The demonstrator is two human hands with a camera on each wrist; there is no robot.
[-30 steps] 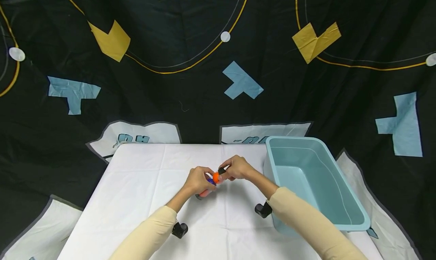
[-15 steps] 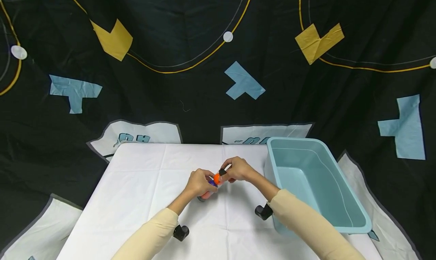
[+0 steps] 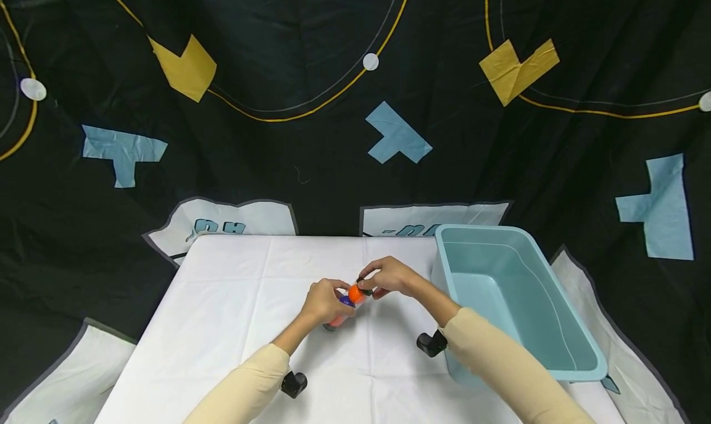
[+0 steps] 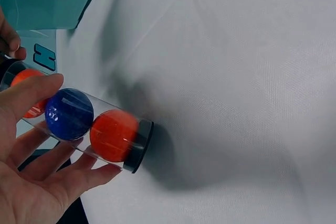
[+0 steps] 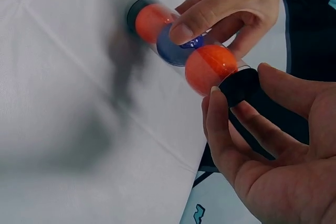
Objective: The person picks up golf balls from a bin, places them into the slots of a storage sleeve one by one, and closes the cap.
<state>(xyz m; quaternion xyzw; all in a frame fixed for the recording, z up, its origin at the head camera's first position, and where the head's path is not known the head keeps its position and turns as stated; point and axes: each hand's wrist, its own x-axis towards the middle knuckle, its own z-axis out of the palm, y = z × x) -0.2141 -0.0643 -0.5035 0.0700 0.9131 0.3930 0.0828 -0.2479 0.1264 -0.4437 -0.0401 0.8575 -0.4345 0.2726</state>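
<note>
A clear plastic tube (image 4: 131,113) holds an orange ball (image 4: 113,136), a blue ball (image 4: 69,114) and a second orange ball (image 5: 211,68) in a row. My left hand (image 3: 324,302) grips the tube around its middle, thumb on one side and fingers on the other. A black end cap (image 4: 139,145) closes the lower end. At the other end my right hand (image 3: 391,274) pinches a black cap (image 5: 239,86) between thumb and fingers, right at the tube's mouth. The tube slants above the white table, its lower end toward the left.
A light teal plastic bin (image 3: 444,270) stands on the right of the white cloth-covered table (image 3: 233,307), beside my right forearm. A black curtain (image 3: 311,165) with taped shapes hangs behind. Black wrist cameras are strapped under both forearms.
The black cap in my right hand has tilted and come down onto the tube's upper end, beside the orange ball. My left hand keeps its grip on the tube.
</note>
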